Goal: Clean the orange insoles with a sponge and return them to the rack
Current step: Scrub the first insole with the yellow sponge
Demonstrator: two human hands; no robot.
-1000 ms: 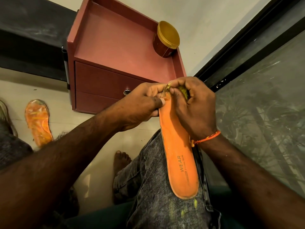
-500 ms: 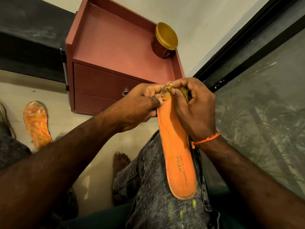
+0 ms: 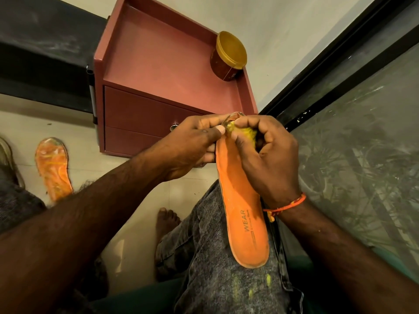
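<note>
Insole lay along his right thigh; left hand pinched its far tip, right hand gripped the sponge there. Short, firm strokes would suit.

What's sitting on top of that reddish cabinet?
On the reddish cabinet only a round jar with a gold lid shows, near its back right corner. The front edge is partly hidden behind the person's hands.
</note>
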